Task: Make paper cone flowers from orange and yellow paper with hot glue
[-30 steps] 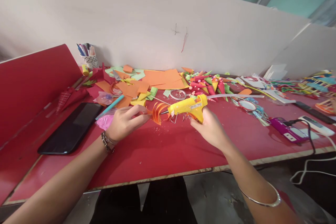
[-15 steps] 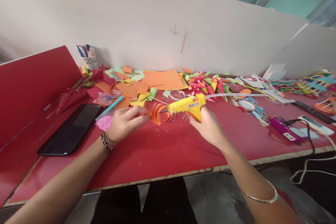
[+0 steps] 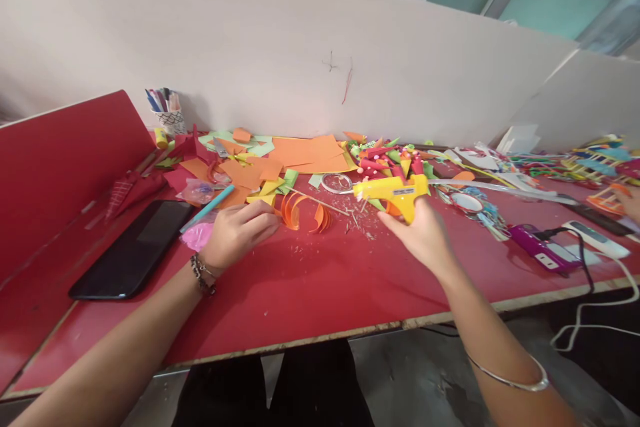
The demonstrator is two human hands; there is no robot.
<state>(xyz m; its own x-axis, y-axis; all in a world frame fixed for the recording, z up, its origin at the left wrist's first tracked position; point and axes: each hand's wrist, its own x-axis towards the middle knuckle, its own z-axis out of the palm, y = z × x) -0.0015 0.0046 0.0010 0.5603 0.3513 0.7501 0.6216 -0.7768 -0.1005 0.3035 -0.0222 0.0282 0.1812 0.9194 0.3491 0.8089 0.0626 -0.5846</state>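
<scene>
Rightward of its place half a second ago, the yellow glue gun (image 3: 390, 189) is now standing apart from the orange paper curls (image 3: 290, 211), which are staying between the two hands over the red counter (image 3: 320, 293). These curls are arching just beside the left hand (image 3: 243, 230), clearly the nearer one; its fingertips are bunching together at their left edge, though whether this grip is pinching the paper cannot be told. To their right, the gun's long axis is running roughly level, nozzle pointing left, toward them. The right hand (image 3: 423, 230) is wrapping its grip around the gun's handle, while a clear glue stick (image 3: 500, 188) is trailing rightward from its rear.
</scene>
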